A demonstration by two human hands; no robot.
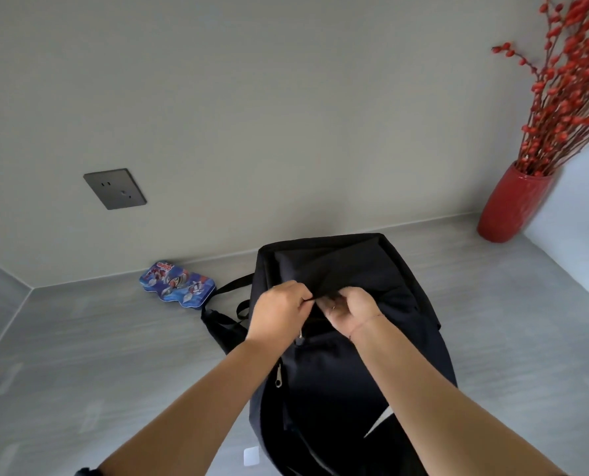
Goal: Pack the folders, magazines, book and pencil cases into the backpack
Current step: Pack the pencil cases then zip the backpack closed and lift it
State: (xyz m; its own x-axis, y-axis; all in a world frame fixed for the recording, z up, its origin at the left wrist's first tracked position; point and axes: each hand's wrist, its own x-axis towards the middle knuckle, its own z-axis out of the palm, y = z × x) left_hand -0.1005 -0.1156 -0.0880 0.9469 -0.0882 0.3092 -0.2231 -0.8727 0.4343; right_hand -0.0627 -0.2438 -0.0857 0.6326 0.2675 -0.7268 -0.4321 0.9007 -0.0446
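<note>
Left hand (279, 310), right hand (349, 312) pinching backpack (372, 372) top, interior hidden

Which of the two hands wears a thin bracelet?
The right hand, gripping the black fabric backpack; a thin string circles its wrist, while the left hand has a bare wrist.

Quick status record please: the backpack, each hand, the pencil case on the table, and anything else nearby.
backpack: black, on the grey table
left hand: pinches backpack fabric near its top
right hand: grips the same fold, beside the left hand
pencil case: blue printed tin on the table, left of the backpack, unpacked
compartment: cannot tell whether open
other: red vase far right; wall socket
</note>
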